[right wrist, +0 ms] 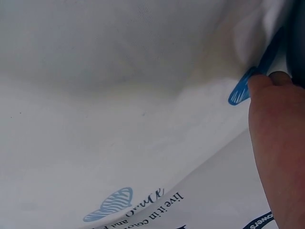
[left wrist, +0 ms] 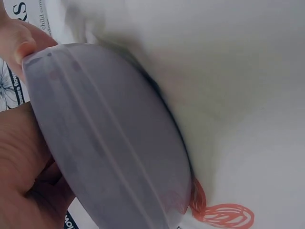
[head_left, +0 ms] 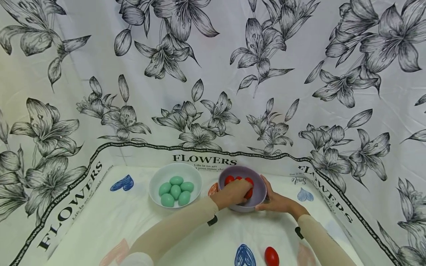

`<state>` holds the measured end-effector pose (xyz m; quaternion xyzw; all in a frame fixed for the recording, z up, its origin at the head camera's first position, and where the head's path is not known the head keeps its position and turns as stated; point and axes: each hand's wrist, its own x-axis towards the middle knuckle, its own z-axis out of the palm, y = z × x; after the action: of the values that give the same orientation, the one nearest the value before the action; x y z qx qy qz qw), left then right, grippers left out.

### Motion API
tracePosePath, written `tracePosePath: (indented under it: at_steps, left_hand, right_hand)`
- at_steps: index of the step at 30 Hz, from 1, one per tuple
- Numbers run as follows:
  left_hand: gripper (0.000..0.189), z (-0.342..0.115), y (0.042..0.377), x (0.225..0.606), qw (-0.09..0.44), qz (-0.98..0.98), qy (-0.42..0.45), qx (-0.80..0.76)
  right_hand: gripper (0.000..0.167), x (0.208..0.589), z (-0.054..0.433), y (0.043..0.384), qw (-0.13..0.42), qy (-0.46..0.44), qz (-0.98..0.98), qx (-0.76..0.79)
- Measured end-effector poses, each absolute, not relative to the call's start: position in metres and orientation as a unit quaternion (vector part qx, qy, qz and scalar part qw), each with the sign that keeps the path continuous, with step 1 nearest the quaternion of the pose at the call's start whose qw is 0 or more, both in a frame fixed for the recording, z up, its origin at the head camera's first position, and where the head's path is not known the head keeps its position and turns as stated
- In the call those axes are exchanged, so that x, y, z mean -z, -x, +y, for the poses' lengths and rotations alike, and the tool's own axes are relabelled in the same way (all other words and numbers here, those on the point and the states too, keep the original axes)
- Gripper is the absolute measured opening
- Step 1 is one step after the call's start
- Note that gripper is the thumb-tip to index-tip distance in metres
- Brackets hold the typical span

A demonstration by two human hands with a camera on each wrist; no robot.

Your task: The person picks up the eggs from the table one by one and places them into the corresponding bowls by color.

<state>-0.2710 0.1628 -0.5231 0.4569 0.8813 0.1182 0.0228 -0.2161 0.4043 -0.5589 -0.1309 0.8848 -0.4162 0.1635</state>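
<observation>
My left hand (head_left: 232, 193) reaches over the near left rim into a purple bowl (head_left: 244, 209). Its fingers are down among several red eggs (head_left: 229, 180), with the fingertips hidden, so I cannot tell whether they grip one. On the bowl's right side, my right hand (head_left: 277, 201) holds the wall, thumb toward the front and fingers toward the back. The left wrist view is largely filled by the bowl's outer side (left wrist: 109, 129), with the left hand (left wrist: 24, 162) at its edge. At the right of the right wrist view, the right hand (right wrist: 276, 129) meets a dark curved edge.
Left of the purple bowl stands a white bowl (head_left: 154, 194) with several green eggs (head_left: 175, 191). One red egg (head_left: 271, 256) lies on the cloth near the front, left of the right forearm. A flower-printed curtain (head_left: 199, 111) rises behind the bowls.
</observation>
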Motion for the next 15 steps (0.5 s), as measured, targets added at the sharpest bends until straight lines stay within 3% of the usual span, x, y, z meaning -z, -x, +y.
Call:
tracePosePath:
  at_steps: [6,10,15]
  left_hand:
    - [0.017,0.166,0.268,0.526,0.002,0.896,-0.441,-0.059]
    - [0.006,0.171,0.265,0.527,-0.04,0.895,-0.445,0.004]
    - [0.016,0.178,0.259,0.525,-0.059,0.893,-0.439,0.078]
  right_hand:
    - [0.136,0.558,0.404,0.215,0.16,0.132,0.885,0.418]
    - [0.136,0.556,0.405,0.215,0.154,0.128,0.889,0.412]
    - [0.135,0.558,0.405,0.216,0.151,0.132,0.886,0.417]
